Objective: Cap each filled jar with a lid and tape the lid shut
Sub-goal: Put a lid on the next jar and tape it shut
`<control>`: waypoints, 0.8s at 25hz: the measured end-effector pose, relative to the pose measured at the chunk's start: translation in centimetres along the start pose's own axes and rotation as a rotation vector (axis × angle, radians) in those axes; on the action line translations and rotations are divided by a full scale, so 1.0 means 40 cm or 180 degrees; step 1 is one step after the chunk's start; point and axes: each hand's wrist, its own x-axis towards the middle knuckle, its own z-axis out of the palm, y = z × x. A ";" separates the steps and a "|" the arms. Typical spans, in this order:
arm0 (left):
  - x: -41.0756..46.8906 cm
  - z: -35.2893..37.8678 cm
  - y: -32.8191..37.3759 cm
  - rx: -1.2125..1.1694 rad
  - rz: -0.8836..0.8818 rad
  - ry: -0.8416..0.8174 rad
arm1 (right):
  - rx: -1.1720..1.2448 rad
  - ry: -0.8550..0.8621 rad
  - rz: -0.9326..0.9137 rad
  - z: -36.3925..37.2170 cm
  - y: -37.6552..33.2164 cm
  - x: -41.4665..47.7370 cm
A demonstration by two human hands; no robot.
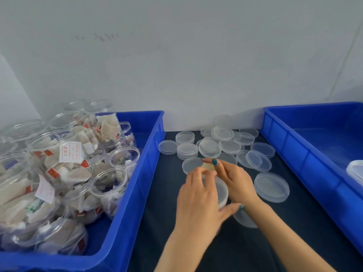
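Lidded jar [223, 193]: upright, between both hands. Left hand [198, 195] curls round its lid. The right hand [236, 179] pinches yellowish tape [208, 166] at its far rim.

Bright even cool light, faint shadows, glints on jars [108, 189] in the left blue bin [141, 183], mild blur right of it, bowed edges

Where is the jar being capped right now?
Head view, centre: the jar is between the left hand and right hand, over the dark mat, just before the loose lids.
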 end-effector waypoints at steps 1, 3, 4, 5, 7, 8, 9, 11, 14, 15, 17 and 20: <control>0.017 -0.003 -0.027 -0.0280 0.0171 -0.0113 | -0.0225 -0.0071 -0.0077 -0.017 0.007 0.006; 0.047 -0.022 -0.087 -0.0879 0.0418 -0.0140 | -0.0592 -0.0299 -0.0248 -0.057 0.023 0.017; 0.058 -0.031 -0.113 -0.1069 0.0468 -0.0117 | -0.0709 -0.0486 -0.0368 -0.075 0.027 0.020; 0.065 -0.037 -0.130 -0.1149 0.0505 -0.0098 | -0.0814 -0.0692 -0.0497 -0.089 0.030 0.022; 0.080 -0.041 -0.142 -0.1063 0.0559 -0.0133 | -0.1033 -0.1070 -0.0630 -0.107 0.037 0.025; 0.087 -0.038 -0.140 -0.0899 0.0607 -0.0193 | -0.1092 -0.1186 -0.0610 -0.112 0.042 0.028; 0.093 -0.033 -0.133 -0.0672 0.0649 -0.0252 | -0.1109 -0.1246 -0.0581 -0.115 0.048 0.029; 0.098 -0.014 -0.113 -0.0258 0.0522 -0.0361 | -0.1085 -0.1277 -0.0557 -0.115 0.054 0.024; 0.102 0.003 -0.099 -0.0032 -0.0048 -0.0257 | -0.1062 -0.1167 -0.0651 -0.119 0.060 0.016; 0.103 0.001 -0.102 0.0045 -0.0069 -0.0193 | -0.1113 -0.1117 -0.0708 -0.124 0.061 0.017; 0.108 -0.004 -0.115 -0.0189 0.0086 -0.0208 | -0.1320 -0.1025 -0.0848 -0.135 0.063 0.021; 0.122 -0.012 -0.132 -0.0968 0.0373 -0.0674 | -0.1630 -0.0850 -0.1038 -0.133 0.064 0.024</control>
